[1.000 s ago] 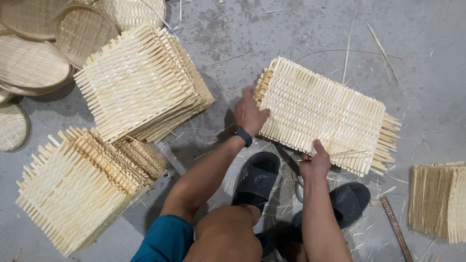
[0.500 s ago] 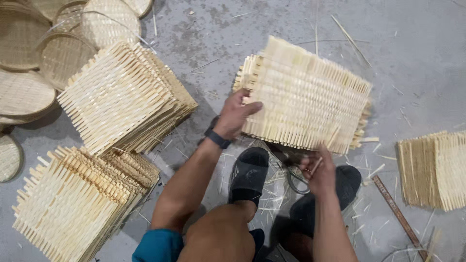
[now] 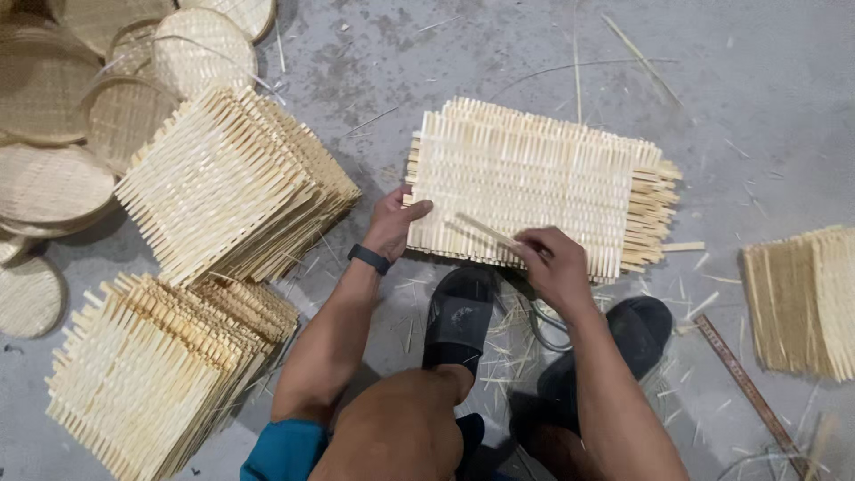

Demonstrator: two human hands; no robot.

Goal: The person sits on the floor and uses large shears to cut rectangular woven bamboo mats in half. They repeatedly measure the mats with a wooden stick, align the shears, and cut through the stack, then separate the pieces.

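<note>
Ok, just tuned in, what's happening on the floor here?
A person crouches over a woven bamboo mat lying flat on the concrete floor. The left hand grips the mat's near left edge, while the right hand holds a loose bamboo strip against the mat's near edge. Two stacks of similar mats sit to the left, round woven trays beyond them, another stack to the right, and a ruler by the right foot.

Woven mat (image 3: 534, 183) on floor (image 3: 757, 80) between mat stacks (image 3: 232, 187), left, and bundle (image 3: 802, 298), right
</note>
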